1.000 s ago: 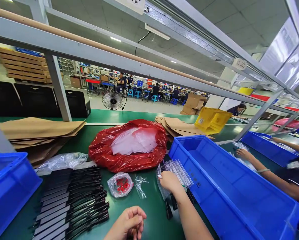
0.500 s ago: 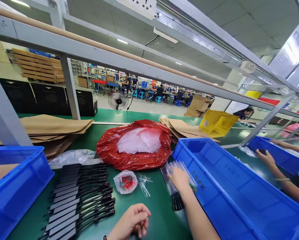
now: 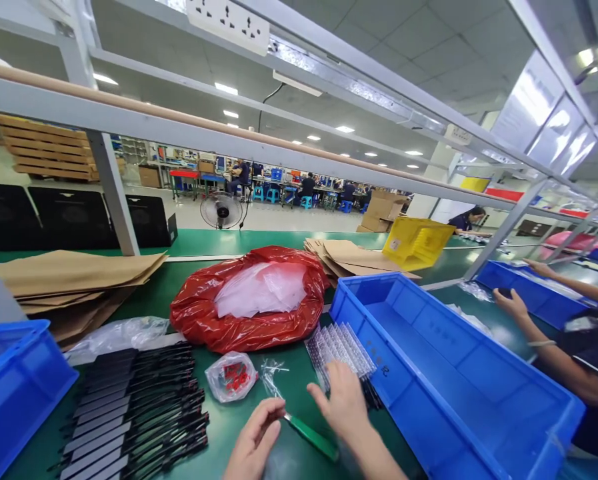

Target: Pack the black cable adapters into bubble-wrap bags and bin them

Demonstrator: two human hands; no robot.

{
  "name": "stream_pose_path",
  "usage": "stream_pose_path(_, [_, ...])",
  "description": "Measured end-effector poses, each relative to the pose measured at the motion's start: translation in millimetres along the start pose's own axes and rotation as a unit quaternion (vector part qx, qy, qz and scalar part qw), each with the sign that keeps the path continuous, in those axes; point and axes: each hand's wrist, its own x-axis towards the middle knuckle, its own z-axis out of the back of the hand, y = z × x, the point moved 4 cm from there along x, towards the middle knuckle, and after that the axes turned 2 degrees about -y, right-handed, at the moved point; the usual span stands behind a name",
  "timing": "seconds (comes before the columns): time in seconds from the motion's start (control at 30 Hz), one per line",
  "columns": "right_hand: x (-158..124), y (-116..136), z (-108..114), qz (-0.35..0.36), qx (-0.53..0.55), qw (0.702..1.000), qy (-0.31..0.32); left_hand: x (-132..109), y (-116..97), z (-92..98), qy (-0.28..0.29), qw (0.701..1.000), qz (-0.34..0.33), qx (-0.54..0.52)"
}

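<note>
My left hand (image 3: 256, 437) is at the bottom centre, its fingers curled around the metal end of a green-handled tool (image 3: 311, 437). The tool's handle slants down to the right, and its tip is hidden in the fingers. My right hand (image 3: 343, 403) is just right of the tool, thumb and fingers spread, with nothing visible in it. Beyond it lies a row of clear bubble-wrap sleeves (image 3: 346, 347) with black parts (image 3: 371, 395) at their near end. A small clear bag of red pieces (image 3: 232, 377) and some clear plastic strips (image 3: 273, 375) lie left of these.
Black flat parts with cables (image 3: 139, 407) lie in a row at left. A red bag of white sheets (image 3: 249, 337) is ahead. Blue bins (image 3: 409, 373) flank the work area. Brown cardboard sheets (image 3: 79, 270) and a yellow bin (image 3: 413, 243) stand farther back. A co-worker's hand (image 3: 511, 303) is at right.
My right hand has drawn back from the bubble-wrap sleeves and opened. The green-handled tool, earlier mostly hidden by the right hand, is now at my left hand. The view has shifted right.
</note>
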Motion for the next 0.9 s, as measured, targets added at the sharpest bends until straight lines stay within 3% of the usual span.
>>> stream_pose_path(0.07, [18.2,-34.3,14.5,-0.090,-0.038,0.995,-0.006,12.7,2.3,-15.4,0.024,0.999,0.016,0.035])
stream_pose_path(0.17, [38.5,-65.8,23.1,-0.201,-0.063,0.976,0.062,44.6,8.9,-41.5,0.037,0.994,0.023,0.096])
stream_pose_path(0.37, [57.4,-72.3,15.4,-0.275,-0.041,0.951,0.137,96.9,28.2,-79.4,0.051,0.987,0.030,0.146])
stream_pose_path(0.63, [71.9,-79.7,6.4,-0.293,-0.042,0.940,0.168,100.7,37.1,-77.0,0.115,0.963,0.001,0.242])
stream_pose_path(0.9, [91.2,-82.8,-11.8,-0.299,-0.036,0.920,0.250,100.0,36.7,-75.2,0.101,0.971,0.019,0.216])
